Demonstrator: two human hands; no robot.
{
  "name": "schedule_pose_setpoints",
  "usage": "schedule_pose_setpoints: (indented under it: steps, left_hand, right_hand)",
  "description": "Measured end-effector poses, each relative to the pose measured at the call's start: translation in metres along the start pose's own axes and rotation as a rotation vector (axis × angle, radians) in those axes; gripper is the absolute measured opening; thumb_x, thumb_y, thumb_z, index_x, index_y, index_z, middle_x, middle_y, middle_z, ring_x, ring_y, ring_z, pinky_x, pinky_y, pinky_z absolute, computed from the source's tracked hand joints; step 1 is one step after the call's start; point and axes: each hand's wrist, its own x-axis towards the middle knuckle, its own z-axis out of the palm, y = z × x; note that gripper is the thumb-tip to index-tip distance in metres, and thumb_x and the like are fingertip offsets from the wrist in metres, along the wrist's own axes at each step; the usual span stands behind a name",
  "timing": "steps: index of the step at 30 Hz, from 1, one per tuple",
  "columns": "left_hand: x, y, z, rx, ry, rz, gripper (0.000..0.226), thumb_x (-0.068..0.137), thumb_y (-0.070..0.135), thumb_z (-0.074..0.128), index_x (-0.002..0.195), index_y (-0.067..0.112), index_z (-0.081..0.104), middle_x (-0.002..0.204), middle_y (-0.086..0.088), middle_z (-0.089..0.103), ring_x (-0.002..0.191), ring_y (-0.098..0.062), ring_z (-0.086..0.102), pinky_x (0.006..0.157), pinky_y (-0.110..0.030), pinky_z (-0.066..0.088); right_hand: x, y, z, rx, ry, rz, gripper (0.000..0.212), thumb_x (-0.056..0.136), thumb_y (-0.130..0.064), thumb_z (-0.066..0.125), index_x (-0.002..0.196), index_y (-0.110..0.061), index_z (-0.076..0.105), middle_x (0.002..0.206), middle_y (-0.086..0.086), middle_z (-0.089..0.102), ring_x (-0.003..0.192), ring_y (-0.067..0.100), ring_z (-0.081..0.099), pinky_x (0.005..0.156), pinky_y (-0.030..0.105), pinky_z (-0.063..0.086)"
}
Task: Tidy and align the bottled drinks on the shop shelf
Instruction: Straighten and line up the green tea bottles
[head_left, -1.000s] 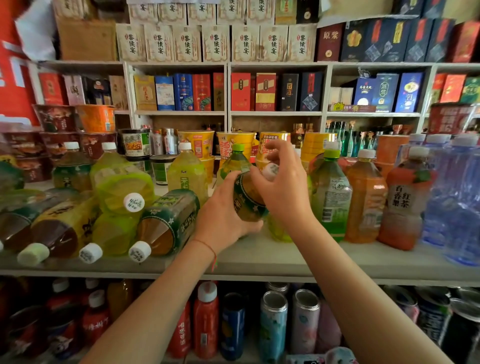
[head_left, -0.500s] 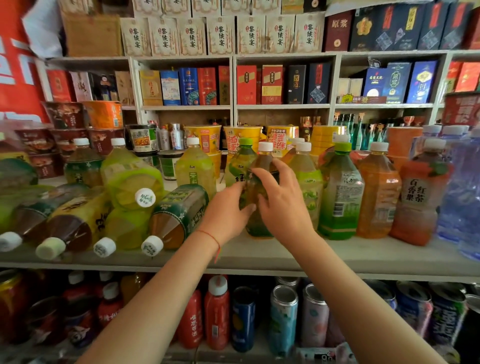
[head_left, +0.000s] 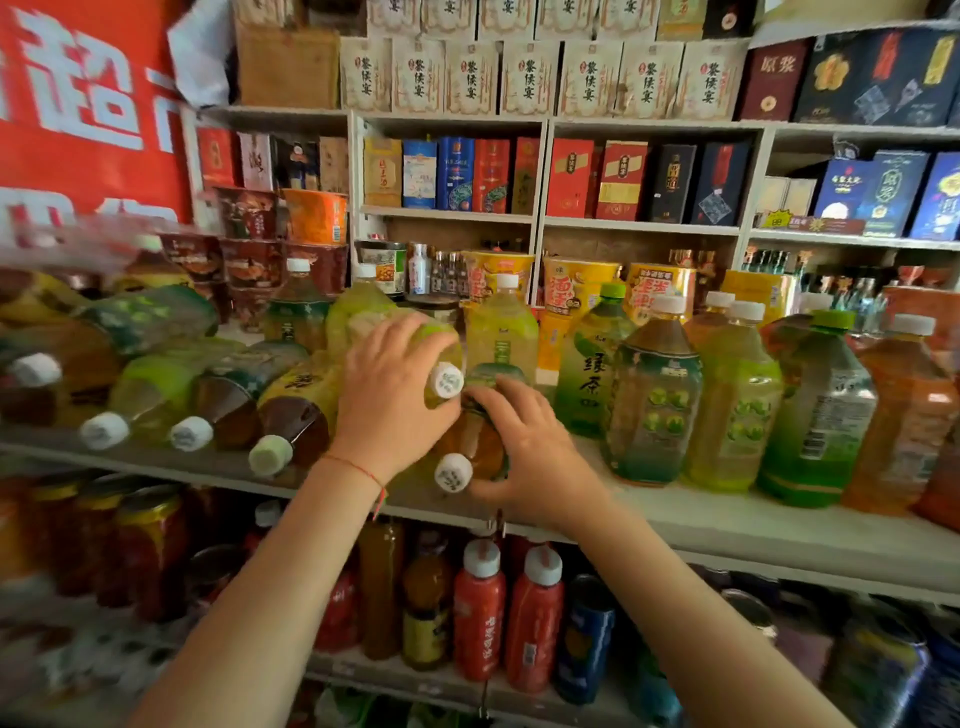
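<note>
Item: bottled drinks, middle shelf (head_left: 727, 525), sorting in progress.

Left hand (head_left: 387, 395): my fingers curl over the shoulder of a pale yellow-green bottle (head_left: 439, 358) lying on its side on top of the heap. Its white cap points out toward me, its long axis running front to back, slightly down at the cap end. I hold it near the neck, I judge, so I can swing it upright.

Right hand (head_left: 524, 447): my fingers wrap the body of an amber bottle (head_left: 470, 447) just below the first, also on its side, cap toward me at the shelf's front edge. This grip likely keeps it from rolling off while the upper one shifts.

Lying stock, left: several more bottles (head_left: 208, 395) on their sides, caps outward, piled against each other. Not yet sorted.

Standing stock, right: a row of upright bottles (head_left: 654, 395), caps up, labels mostly forward, shoulder to shoulder. The two in my hands lie just beside this row, so I judge they go at its left end, stood up.

Lower shelf: red bottles (head_left: 480, 613) and cans, untouched.
</note>
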Motion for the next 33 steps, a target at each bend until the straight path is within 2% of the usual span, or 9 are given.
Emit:
schedule_pose_setpoints:
  steps: [6,8,11,13,17,21,26,28,33]
  left_hand:
    - [-0.001,-0.029,0.004,0.034,0.004,0.117,0.057,0.081,0.034,0.074,0.136,0.031,0.059,0.145,-0.003,0.051,0.136,-0.032,0.040,0.098,-0.051,0.043]
    - [-0.001,-0.032,0.005,0.027,0.027,0.128,0.054,0.081,0.037,0.072,0.134,0.033,0.061,0.143,-0.003,0.054,0.134,-0.033,0.042,0.097,-0.053,0.042]
    - [0.000,-0.037,0.007,0.015,0.053,0.152,0.051,0.082,0.043,0.067,0.132,0.034,0.062,0.141,-0.004,0.055,0.131,-0.034,0.043,0.096,-0.054,0.043]
    - [-0.001,-0.040,0.009,0.008,0.070,0.165,0.050,0.084,0.047,0.061,0.132,0.034,0.062,0.140,-0.004,0.056,0.130,-0.035,0.044,0.096,-0.055,0.044]
    - [-0.001,-0.048,0.013,-0.032,0.117,0.192,0.050,0.083,0.043,0.061,0.131,0.032,0.063,0.138,-0.006,0.057,0.128,-0.036,0.045,0.096,-0.056,0.043]
    - [0.001,-0.049,0.015,-0.009,0.138,0.225,0.050,0.082,0.040,0.061,0.132,0.034,0.063,0.138,-0.005,0.056,0.128,-0.033,0.041,0.098,-0.056,0.042]
    - [0.001,-0.051,0.020,-0.010,0.152,0.208,0.051,0.082,0.041,0.070,0.132,0.036,0.062,0.138,-0.005,0.055,0.129,-0.031,0.039,0.098,-0.056,0.041]
    - [0.001,-0.050,0.021,0.001,0.156,0.207,0.051,0.082,0.039,0.072,0.132,0.035,0.063,0.138,-0.006,0.056,0.129,-0.031,0.039,0.097,-0.055,0.042]
    - [0.004,-0.045,0.019,-0.009,0.132,0.192,0.052,0.081,0.040,0.070,0.133,0.035,0.062,0.136,-0.008,0.057,0.127,-0.034,0.044,0.096,-0.056,0.041]
  right_hand:
    - [0.010,-0.003,0.007,-0.140,0.003,-0.003,0.102,0.077,-0.055,0.076,0.158,-0.032,0.018,0.166,-0.003,0.012,0.154,0.020,0.003,0.120,0.048,0.017]
    - [0.011,-0.004,0.011,-0.182,0.053,-0.029,0.100,0.077,-0.058,0.074,0.158,-0.030,0.022,0.165,-0.003,0.020,0.154,0.021,0.010,0.120,0.047,0.017]
    - [0.011,-0.003,0.015,-0.201,0.153,-0.093,0.093,0.074,-0.060,0.069,0.154,-0.028,0.035,0.155,-0.002,0.040,0.147,0.025,0.030,0.113,0.051,0.030]
    - [0.008,-0.005,0.014,-0.177,0.183,-0.074,0.086,0.075,-0.063,0.061,0.152,-0.032,0.038,0.152,-0.004,0.042,0.144,0.023,0.033,0.111,0.052,0.031]
    - [0.005,-0.007,0.012,0.078,0.294,0.017,0.067,0.079,-0.063,0.056,0.143,-0.046,0.046,0.151,-0.008,0.039,0.139,0.018,0.036,0.112,0.049,0.031]
    - [0.016,-0.015,-0.003,0.489,0.543,0.093,0.035,0.092,-0.038,0.067,0.126,-0.040,0.060,0.136,-0.013,0.048,0.133,0.006,0.042,0.112,0.040,0.040]
    - [0.037,-0.030,-0.015,0.475,0.637,0.134,0.013,0.097,-0.029,0.063,0.108,-0.035,0.061,0.114,-0.011,0.059,0.109,0.008,0.056,0.094,0.027,0.045]
    - [0.046,-0.034,-0.016,0.488,0.689,0.193,0.001,0.098,-0.030,0.062,0.099,-0.030,0.063,0.102,-0.005,0.064,0.097,0.012,0.059,0.085,0.035,0.050]
    - [0.069,-0.036,-0.013,0.416,0.824,0.341,0.022,0.095,-0.046,0.057,0.091,-0.025,0.061,0.088,-0.007,0.064,0.087,0.017,0.060,0.081,0.052,0.051]
